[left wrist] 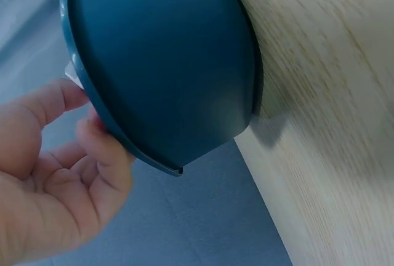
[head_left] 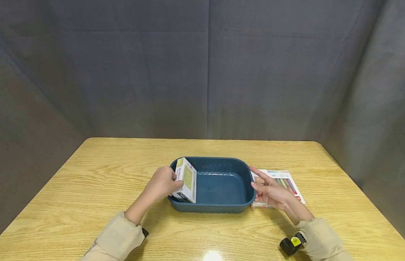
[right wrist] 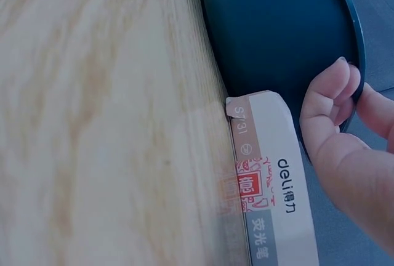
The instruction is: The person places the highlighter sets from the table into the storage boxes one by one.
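2 hands work at the blue bin (head_left: 209,208) on the tabletop (head_left: 124,156) in the head view: the left hand (head_left: 161,183) pinches a white-and-green box (head_left: 188,178) standing tilted inside the bin's left end, and both forearms angle inward. The step appears to be settling that box; the next move probably calls for easing the left grip. In the left wrist view, curled fingers meet the rim, where a white corner peeks over. In the right wrist view, the right hand (right wrist: 351,137) closes its bent fingers on the rim, a highlighter pack (right wrist: 277,180) lying just beside.
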Tool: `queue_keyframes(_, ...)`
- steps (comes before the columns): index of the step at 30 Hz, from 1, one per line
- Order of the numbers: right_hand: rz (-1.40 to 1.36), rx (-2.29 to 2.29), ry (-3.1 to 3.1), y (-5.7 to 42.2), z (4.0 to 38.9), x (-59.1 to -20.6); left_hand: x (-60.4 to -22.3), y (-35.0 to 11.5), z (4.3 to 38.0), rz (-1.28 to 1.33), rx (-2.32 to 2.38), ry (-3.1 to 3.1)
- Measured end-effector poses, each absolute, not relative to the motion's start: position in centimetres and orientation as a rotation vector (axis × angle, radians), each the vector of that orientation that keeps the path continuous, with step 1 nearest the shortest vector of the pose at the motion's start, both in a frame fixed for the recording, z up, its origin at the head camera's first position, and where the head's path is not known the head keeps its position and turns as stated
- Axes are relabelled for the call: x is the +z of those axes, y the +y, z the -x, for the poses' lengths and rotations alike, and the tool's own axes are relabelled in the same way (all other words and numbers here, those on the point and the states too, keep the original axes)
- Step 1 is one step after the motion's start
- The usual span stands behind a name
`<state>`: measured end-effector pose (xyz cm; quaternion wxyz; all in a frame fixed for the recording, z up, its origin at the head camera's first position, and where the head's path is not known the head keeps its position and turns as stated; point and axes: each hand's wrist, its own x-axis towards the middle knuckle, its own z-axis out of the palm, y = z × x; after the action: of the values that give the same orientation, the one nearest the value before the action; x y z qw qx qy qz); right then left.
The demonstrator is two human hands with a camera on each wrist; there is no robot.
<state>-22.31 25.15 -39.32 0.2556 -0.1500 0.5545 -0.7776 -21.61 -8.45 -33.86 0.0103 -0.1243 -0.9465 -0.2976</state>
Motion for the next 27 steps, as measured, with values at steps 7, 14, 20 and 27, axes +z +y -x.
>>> queue_keyframes(7,0.422,-2.112,1.503,25.23,22.39,-39.31,-33.98,-8.39,21.71,0.453,-0.858,-2.937)
queue_keyframes(14,0.411,-2.111,1.523,25.2,22.43,-39.29,-33.99,-8.11,21.68,0.436,-0.764,-2.974)
queue_keyframes(20,0.389,-2.114,1.528,25.09,22.32,-39.31,-34.09,-7.91,21.67,0.379,-0.631,-3.025)
queue_keyframes(27,0.379,-2.113,1.528,25.01,22.3,-39.32,-34.3,-8.04,21.71,0.379,-0.65,-3.007)
